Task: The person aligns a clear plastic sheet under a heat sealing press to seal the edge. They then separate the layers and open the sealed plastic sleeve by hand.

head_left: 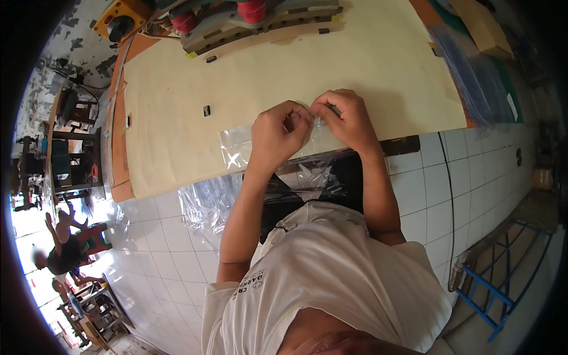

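Observation:
Both my hands are close together over the near edge of the cream-covered table (171,118). My left hand (278,133) has its fingers curled and pressed on clear plastic film. My right hand (347,117) pinches the film just beside it, thumb and forefinger together. A clear plastic sheet (235,148) lies flat on the table to the left of my left hand. More crumpled clear plastic (207,204) hangs below the table edge and across my lap. Anything small between the fingertips is hidden.
A machine with red parts (253,10) stands at the far edge, near a yellow box with a black knob (120,26). Plastic sheets (473,77) lie at the right. A blue metal frame (491,296) is on the floor. Another person (62,254) sits far left.

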The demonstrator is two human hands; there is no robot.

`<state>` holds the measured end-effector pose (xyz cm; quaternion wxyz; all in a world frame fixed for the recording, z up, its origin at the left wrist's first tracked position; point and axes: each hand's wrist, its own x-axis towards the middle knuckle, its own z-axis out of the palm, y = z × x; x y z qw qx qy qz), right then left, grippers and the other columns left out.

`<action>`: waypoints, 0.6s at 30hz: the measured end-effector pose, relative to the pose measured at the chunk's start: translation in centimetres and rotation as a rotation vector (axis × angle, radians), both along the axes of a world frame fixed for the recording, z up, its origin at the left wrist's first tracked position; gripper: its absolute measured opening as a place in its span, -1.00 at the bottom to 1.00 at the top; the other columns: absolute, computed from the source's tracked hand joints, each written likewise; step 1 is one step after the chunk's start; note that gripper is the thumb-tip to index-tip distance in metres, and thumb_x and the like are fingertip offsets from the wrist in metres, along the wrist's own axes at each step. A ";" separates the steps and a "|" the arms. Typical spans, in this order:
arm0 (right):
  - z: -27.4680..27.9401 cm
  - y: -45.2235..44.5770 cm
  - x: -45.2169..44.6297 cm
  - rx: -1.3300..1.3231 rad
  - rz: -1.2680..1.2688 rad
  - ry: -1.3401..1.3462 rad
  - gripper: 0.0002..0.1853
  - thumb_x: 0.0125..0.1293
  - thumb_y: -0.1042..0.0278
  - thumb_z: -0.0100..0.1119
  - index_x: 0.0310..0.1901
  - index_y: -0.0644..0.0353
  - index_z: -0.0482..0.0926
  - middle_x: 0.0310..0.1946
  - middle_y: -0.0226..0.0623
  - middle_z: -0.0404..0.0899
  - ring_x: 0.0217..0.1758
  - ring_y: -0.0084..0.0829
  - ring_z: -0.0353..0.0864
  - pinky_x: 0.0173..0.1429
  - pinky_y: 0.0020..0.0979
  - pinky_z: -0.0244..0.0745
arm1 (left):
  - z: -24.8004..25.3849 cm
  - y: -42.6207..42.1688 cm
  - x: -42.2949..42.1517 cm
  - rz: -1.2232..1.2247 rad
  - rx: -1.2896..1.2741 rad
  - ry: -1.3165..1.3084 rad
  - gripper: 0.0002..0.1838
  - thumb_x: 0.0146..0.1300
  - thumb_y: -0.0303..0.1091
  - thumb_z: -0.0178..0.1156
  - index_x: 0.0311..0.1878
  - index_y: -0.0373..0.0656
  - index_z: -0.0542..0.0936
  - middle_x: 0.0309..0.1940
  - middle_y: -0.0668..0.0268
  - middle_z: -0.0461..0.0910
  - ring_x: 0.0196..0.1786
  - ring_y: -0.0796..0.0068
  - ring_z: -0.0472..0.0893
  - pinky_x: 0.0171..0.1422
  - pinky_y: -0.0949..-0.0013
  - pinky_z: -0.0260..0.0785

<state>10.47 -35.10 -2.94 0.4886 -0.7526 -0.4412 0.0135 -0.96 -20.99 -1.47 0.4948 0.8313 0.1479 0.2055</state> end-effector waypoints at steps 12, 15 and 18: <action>0.1 0.0 0.0 0.018 0.012 -0.042 -0.89 0.21 0.43 0.37 -0.34 0.27 0.66 -0.45 -0.21 0.67 -0.34 -0.23 0.61 -0.14 -0.30 0.44 | 0.2 -0.1 0.5 0.021 0.081 0.111 -0.87 0.07 -0.32 0.28 -0.39 -0.16 0.70 -0.66 0.35 0.59 -0.59 0.46 0.59 -0.39 0.37 0.43; 0.4 0.1 -0.1 0.019 0.034 -0.048 -0.89 0.20 0.42 0.38 -0.36 0.26 0.66 -0.47 -0.22 0.66 -0.36 -0.24 0.60 -0.15 -0.29 0.43 | -0.1 -0.8 0.5 0.070 0.165 0.091 -0.87 0.03 -0.31 0.29 -0.41 -0.15 0.69 -0.67 0.35 0.57 -0.59 0.41 0.59 -0.41 0.34 0.43; 0.5 0.1 -0.2 0.016 0.026 -0.063 -0.89 0.19 0.41 0.39 -0.37 0.24 0.66 -0.47 -0.24 0.66 -0.37 -0.24 0.60 -0.17 -0.29 0.42 | -0.8 -1.0 0.6 0.105 0.249 0.018 -0.88 0.00 -0.31 0.28 -0.43 -0.15 0.68 -0.68 0.35 0.56 -0.60 0.37 0.59 -0.43 0.32 0.43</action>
